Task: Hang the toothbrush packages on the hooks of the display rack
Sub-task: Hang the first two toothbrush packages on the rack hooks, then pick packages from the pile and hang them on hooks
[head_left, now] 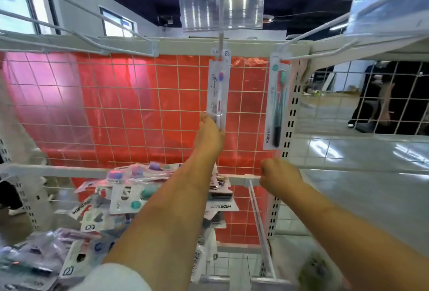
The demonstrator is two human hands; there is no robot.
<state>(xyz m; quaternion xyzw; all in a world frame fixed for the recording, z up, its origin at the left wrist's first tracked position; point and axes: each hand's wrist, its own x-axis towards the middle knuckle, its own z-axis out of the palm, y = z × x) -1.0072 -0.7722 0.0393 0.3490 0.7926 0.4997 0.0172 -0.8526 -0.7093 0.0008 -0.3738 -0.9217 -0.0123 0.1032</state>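
Head view, looking forward and down at a white display rack [162,46] whose wire grid is backed by a red sheet [130,105]. Of the two hands, the left hand [209,136] reaches up and pinches the bottom edge of a toothbrush package [218,91] with a purple-headed brush; that package hangs upright from the middle hook [221,42], under a clear plastic label holder [222,0]. Just to the right, a second package [277,105] with a teal-headed brush hangs from the right hook [325,52], tilted slightly and apart from both hands. The right hand [276,174] is lower, its fingers curled at the white crossbar [241,179] of the rack; whether it actually grips the bar or holds anything I cannot tell. Below and to the left, a loose pile of toothbrush packages [111,200] lies on the lower shelf, overlapping one another at all angles, partly hidden behind the left forearm. Another bare hook [76,19] juts out at upper left. Beyond the grid on the right, glossy floor tiles [362,146] show.
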